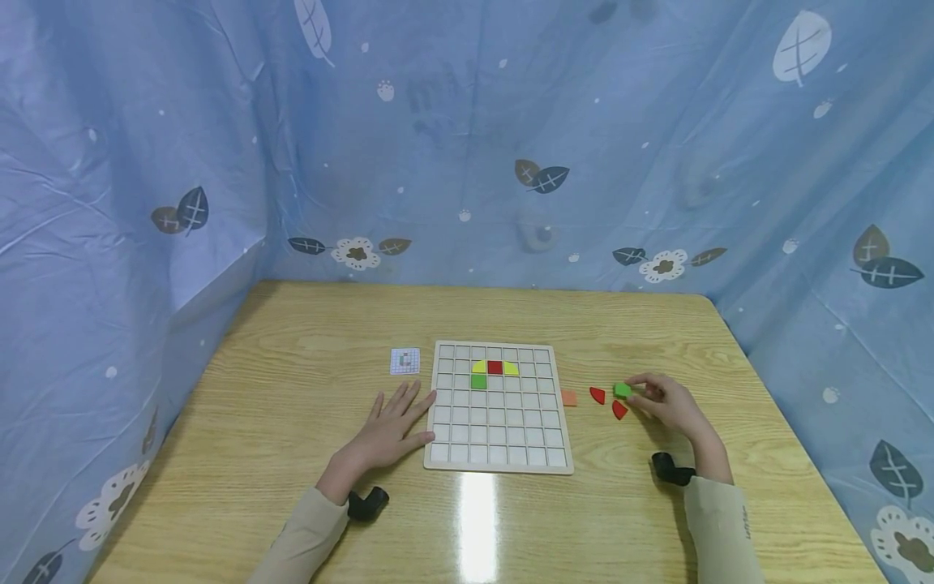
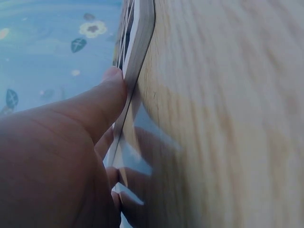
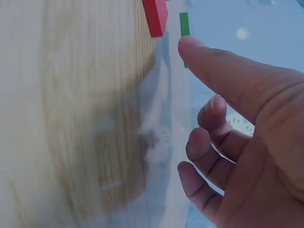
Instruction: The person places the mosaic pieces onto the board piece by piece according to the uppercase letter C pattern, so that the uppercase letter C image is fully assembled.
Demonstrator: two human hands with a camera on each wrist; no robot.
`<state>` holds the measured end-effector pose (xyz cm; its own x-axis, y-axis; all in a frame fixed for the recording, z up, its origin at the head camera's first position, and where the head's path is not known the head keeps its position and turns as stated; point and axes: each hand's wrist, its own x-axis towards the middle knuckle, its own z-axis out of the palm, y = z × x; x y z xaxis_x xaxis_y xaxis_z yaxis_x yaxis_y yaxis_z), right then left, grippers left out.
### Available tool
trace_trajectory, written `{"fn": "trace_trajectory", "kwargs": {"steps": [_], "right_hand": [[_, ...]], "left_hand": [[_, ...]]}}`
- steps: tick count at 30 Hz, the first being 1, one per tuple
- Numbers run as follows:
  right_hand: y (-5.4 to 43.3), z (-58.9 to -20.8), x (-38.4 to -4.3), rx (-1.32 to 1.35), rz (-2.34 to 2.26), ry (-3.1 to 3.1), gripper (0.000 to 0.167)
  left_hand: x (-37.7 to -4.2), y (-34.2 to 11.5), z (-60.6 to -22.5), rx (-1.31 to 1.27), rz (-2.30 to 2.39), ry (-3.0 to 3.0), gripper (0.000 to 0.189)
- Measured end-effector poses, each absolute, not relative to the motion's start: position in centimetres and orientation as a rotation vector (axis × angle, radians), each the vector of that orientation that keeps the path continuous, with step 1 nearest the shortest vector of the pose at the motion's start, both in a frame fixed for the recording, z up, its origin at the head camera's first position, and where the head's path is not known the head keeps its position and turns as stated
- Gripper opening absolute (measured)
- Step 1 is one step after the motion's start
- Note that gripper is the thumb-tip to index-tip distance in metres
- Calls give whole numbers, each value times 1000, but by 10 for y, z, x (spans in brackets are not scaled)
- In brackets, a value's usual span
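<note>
My right hand pinches a small green square tile between thumb and fingers, to the right of the board. In the right wrist view the green tile shows edge-on at the thumb tip, and the other fingers are loosely bent. Two red quarter-round tiles lie close by on the table. My left hand lies spread on the table, thumb and index finger at the left edge of the white gridded board. On the board are a red square, two yellow quarter-rounds and a green square.
An orange tile lies against the board's right edge. A small printed pattern card is left of the board's top corner. Blue patterned curtains stand around the wooden table.
</note>
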<state>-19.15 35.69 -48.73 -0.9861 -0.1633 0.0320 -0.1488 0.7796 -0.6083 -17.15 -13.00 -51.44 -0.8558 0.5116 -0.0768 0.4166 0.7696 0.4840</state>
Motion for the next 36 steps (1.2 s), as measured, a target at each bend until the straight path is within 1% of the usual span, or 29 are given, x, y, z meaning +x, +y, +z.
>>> {"fn": "trace_trajectory", "kwargs": {"steps": [20,27,36], "right_hand": [[319,-481,-195,-432,-1006,2971,27],[304,-480,-199,-462,-1027,2969,26],[283,-482,-206,-568,-1037,2949,26]], "left_hand": [[-171,-130,-508,732,718,2743,65],[-171,-130,-508,730,705,2743,65],[-170,-129,-508,756,771,2758,63]]}}
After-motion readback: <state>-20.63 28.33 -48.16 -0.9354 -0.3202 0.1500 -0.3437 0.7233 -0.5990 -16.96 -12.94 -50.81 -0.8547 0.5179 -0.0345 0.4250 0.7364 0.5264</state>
